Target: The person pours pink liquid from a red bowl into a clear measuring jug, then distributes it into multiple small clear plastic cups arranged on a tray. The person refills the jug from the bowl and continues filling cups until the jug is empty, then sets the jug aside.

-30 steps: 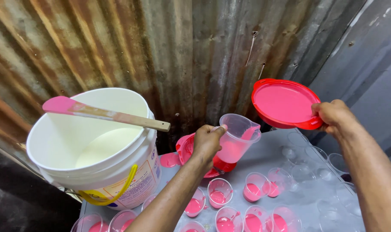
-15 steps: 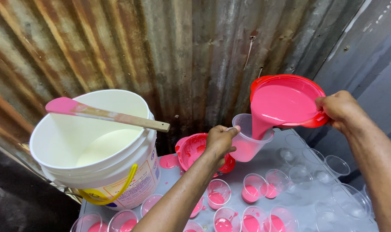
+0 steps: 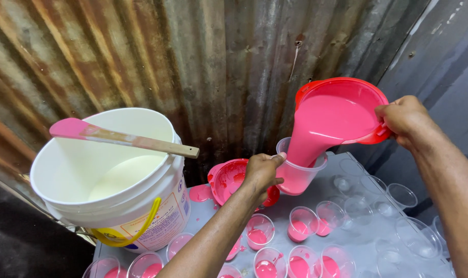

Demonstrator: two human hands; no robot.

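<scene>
1. Right hand (image 3: 406, 118) is clenched on the handle side of a red bowl (image 3: 347, 110); bowl is held tilted, well above the desk (image 3: 316, 206); pink liquid (image 3: 321, 123) is seen running from its lip in a broad stream.
2. Left hand (image 3: 260, 172) is wrapped round a clear plastic jug (image 3: 300, 172), thumb over the rim; jug is held just under the bowl's lip, above the desk, and is partly filled with pink.
3. Behind the left hand a second red bowl (image 3: 231, 180) is lying on the desk, smeared pink; a pink spill (image 3: 199, 194) is seen beside it.
4. Small clear cups are set in rows on the desk below; about nine hold pink, e.g. one cup (image 3: 302, 224); about seven at the right are clear and unfilled, e.g. (image 3: 401, 195); the exact count is cut off by the frame edge.
5. One white bucket (image 3: 115, 190) with a yellow handle stands at the left, white liquid inside; one wooden paddle (image 3: 123, 137), pink at the tip, is laid across its rim.
6. Corrugated metal wall (image 3: 218, 67) is behind everything.
7. Risk, judged: stream is wider than the jug mouth allows much margin for; overflow or a splash onto the cups could be caused by too steep a tilt; jug could slip, being held one-handed while gaining weight.
</scene>
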